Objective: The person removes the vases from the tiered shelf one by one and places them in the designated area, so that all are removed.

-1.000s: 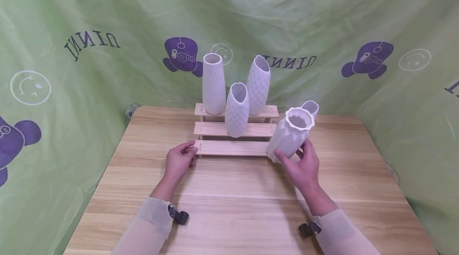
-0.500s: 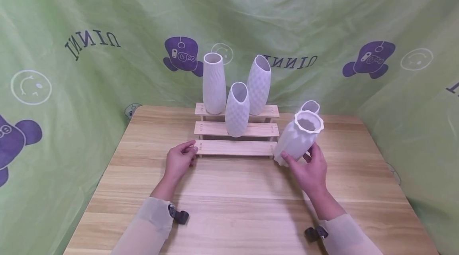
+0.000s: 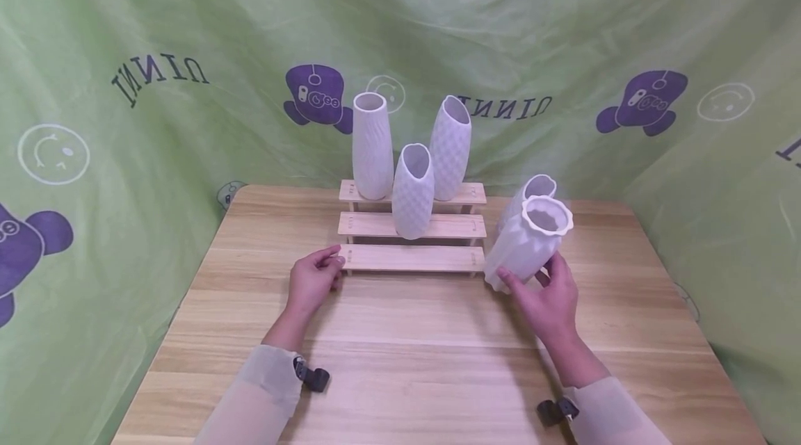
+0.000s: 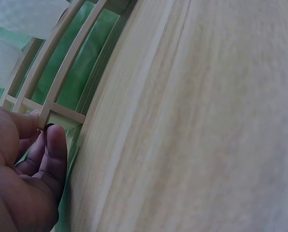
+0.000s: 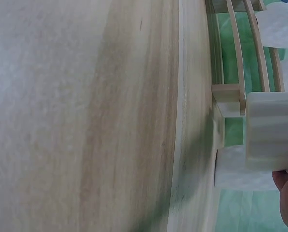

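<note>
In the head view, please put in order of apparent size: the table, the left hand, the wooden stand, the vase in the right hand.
1. Table
2. Wooden stand
3. Held vase
4. Left hand

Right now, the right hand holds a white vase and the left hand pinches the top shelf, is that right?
Not quite: the left hand pinches the bottom shelf, not the top shelf, as the head view shows. The right hand does hold a white vase.
</note>
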